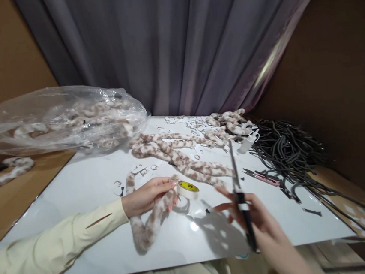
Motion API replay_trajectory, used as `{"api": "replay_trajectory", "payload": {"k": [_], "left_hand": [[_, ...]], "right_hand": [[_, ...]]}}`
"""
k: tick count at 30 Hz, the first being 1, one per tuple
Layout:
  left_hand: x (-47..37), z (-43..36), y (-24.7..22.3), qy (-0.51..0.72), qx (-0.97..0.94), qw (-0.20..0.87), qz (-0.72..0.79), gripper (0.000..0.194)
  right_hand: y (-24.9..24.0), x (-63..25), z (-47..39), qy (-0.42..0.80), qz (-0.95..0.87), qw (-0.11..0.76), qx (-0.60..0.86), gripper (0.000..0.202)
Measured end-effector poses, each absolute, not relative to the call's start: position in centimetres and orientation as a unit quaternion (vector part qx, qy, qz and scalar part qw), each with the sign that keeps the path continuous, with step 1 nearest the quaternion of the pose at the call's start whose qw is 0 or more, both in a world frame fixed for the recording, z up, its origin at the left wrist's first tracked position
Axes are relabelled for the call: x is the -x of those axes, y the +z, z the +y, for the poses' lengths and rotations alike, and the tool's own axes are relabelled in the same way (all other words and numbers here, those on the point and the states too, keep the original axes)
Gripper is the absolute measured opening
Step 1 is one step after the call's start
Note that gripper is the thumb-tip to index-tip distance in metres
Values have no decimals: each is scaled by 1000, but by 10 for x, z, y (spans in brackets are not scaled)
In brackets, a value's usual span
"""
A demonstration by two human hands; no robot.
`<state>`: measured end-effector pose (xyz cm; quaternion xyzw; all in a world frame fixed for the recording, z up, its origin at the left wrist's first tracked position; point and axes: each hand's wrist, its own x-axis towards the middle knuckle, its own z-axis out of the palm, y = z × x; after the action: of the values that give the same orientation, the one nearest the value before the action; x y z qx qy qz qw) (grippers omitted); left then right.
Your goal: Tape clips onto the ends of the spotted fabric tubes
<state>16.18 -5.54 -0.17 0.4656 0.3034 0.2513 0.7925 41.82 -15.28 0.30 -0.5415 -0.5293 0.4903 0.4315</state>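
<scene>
My left hand [154, 193] is closed around the end of a fluffy brown-and-white tube [148, 230], which loops down onto the white table. Touching or just beside its fingertips is a roll of clear tape [189, 191] with a yellow core; I cannot tell whether the hand also grips it. My right hand [252, 214] holds a slim black-handled tool with a long narrow metal blade [234, 166], pointing up and away from me. Its exact kind is unclear from blur. The fingers of that hand reach toward the tape, apart from it.
More fluffy tubes [178, 159] lie across the table [99, 244]. A clear plastic bag [61, 118] full of them sits at left. On the right are pink-handled scissors [264, 177], a pile of black cords [283, 148] and a small white bottle [244, 147]. Bits of scrap are scattered about.
</scene>
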Motion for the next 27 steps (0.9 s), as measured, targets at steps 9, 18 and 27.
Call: {"api": "replay_trajectory", "payload": {"k": [9,18,27], "left_hand": [[-159,-59,-3,235,-519,753,331,24],[-161,-60,-6,233,-657,634,334,30],[-163,-59,-4,326,-498,666,449,33]], "right_hand": [[-14,-354,-132,596,-525,406,452,31],[-7,-368,-127,623,-433,373,534,38],[1,-384,-132,541,-395,503,546,36]]}}
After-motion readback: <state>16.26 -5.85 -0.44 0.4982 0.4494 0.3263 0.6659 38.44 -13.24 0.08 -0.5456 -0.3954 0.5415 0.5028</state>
